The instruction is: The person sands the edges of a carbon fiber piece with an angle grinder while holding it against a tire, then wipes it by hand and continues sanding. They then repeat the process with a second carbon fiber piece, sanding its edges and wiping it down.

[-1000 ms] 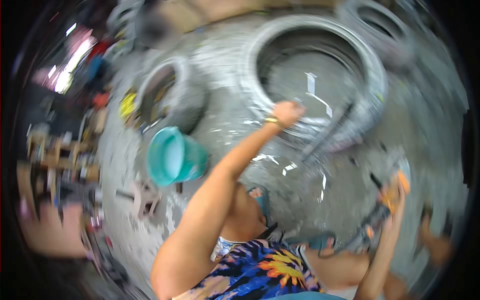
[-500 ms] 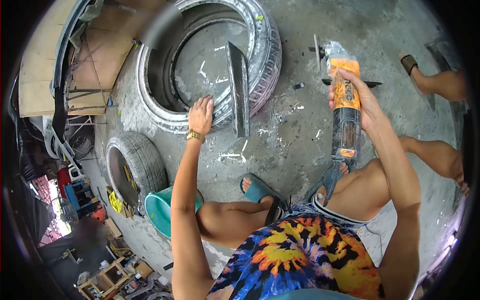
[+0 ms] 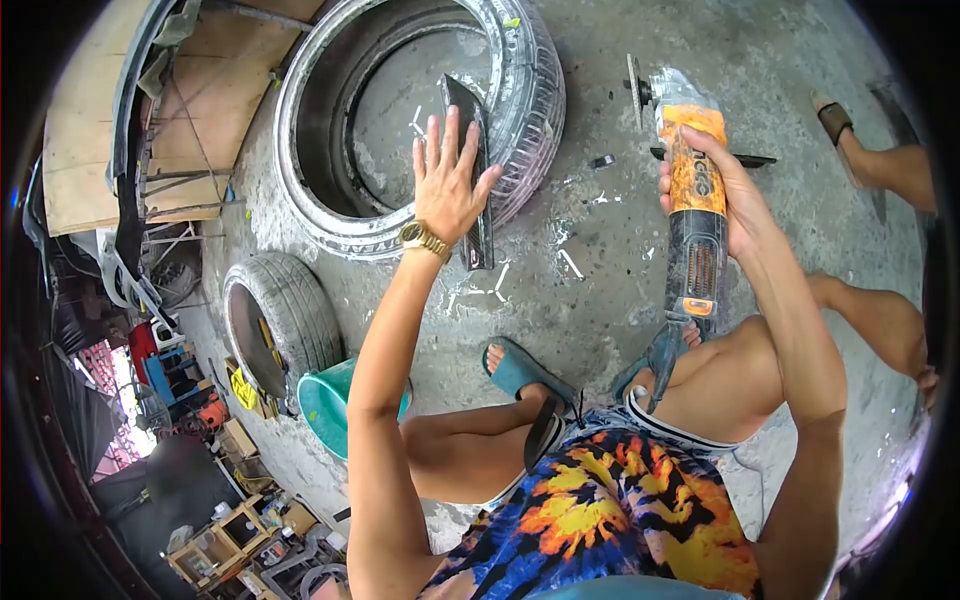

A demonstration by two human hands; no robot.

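Note:
My right hand (image 3: pixel 715 185) is wrapped round the body of an orange and black angle grinder (image 3: pixel 695 240), its disc (image 3: pixel 634 92) at the upper left end. A dark side handle sticks out across the tool. My left hand (image 3: pixel 450 185), with a gold watch at the wrist, lies over a long black glossy strip (image 3: pixel 480 245), fingers stretched and apart. That strip rests across the side of a large worn tyre (image 3: pixel 545 120), which lies flat on the concrete floor. Part of the strip is hidden under the hand.
A smaller tyre (image 3: pixel 300 310) stands at the left, beside a green bucket (image 3: pixel 325 410). White scraps (image 3: pixel 570 263) and a small black piece (image 3: pixel 602 161) lie on the floor. Another person's leg and sandalled foot (image 3: pixel 835 120) are at the right. Wooden crates and clutter (image 3: pixel 215 545) fill the lower left.
My left hand has moved up and right from the tyre's near edge onto the black strip, its fingers now spread. The grinder stays in my right hand, almost unmoved.

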